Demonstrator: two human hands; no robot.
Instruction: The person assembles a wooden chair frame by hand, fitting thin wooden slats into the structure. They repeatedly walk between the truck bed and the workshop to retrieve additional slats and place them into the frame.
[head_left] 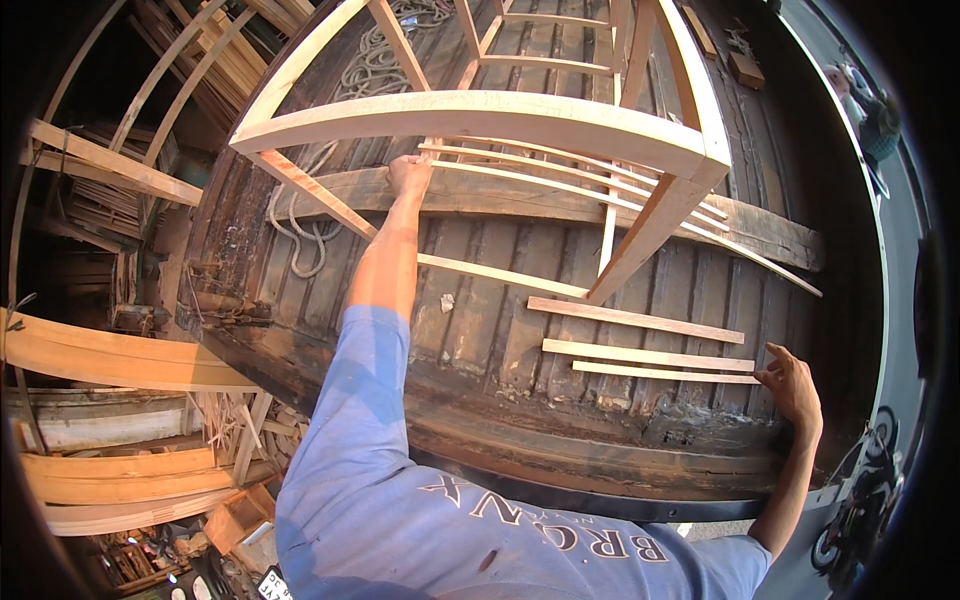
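Observation:
A pale wooden frame (480, 115) with legs and rails stands on a ribbed, worn truck bed (480, 330). My left arm reaches up to it, and my left hand (408, 176) is closed at the left ends of several long thin wooden strips (540, 178). These strips run rightward below the frame's curved top rail, which hides part of them. At the lower right, my right hand (792, 385) has curled fingers on the right ends of two short slats (650, 355), thumb against the lower one (665, 373). Another short slat (635, 319) lies just beyond them.
A thick plank (760, 232) crosses the bed under the strips. Rope (375, 70) lies coiled at the far left. Stacked curved timber (120, 355) is beside the bed on the left. Off the right edge are a road and a parked motorbike (860, 500).

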